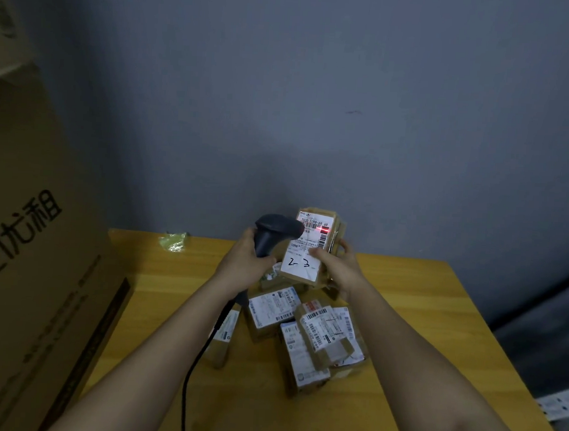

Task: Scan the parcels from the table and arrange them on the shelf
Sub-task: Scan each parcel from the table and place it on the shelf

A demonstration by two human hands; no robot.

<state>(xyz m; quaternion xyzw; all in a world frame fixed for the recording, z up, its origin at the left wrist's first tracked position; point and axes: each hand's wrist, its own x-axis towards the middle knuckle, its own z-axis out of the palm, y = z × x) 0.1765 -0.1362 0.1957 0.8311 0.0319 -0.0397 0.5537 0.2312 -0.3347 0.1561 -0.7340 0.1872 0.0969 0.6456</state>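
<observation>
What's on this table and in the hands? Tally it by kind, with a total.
Held parcel, in the right hand: 1
Piled parcels on the table: at least 5; overlap hides the exact count
Barcode scanner, in the left hand: 1
Crumpled greenish wrapper: 1
Total: at least 8

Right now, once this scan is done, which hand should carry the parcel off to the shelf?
The right hand, probably. It already grips the lifted parcel, where the red scan line sits on the label. The left hand is busy holding the corded scanner, so it cannot take anything.
</observation>
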